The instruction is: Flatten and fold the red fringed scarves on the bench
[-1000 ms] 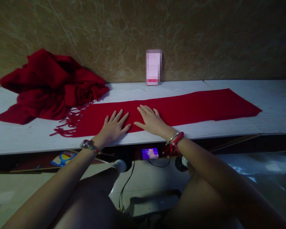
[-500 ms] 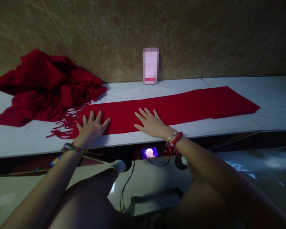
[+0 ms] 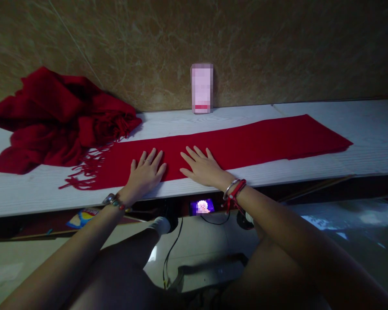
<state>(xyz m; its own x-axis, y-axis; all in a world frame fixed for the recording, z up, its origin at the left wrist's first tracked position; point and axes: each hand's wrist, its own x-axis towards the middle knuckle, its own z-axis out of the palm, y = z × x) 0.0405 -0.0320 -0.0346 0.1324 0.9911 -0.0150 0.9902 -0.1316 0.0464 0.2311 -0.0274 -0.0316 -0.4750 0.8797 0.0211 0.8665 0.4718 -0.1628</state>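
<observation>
A red scarf [image 3: 252,142] lies stretched flat in a long folded strip, its fringe spread at the left end. On its left half rests my left hand [image 3: 146,173], open with the fingers spread and a ring on one of them. My right hand [image 3: 204,167] lies open and palm down on the scarf's middle, a short gap from the left. Beyond the fringe, a second heap of red fringed fabric [image 3: 58,120] sits crumpled.
The white wood-grain tabletop [image 3: 378,133] meets a brown marbled wall [image 3: 278,51]. A pale upright phone-shaped object [image 3: 202,88], blurred, leans there. Below the front edge are a lit phone screen [image 3: 203,207], a dark cable [image 3: 171,249] and a blue-yellow packet [image 3: 83,218].
My left hand has slid right along the scarf, away from the fringe and closer to my right hand. My right hand has stayed almost where it was.
</observation>
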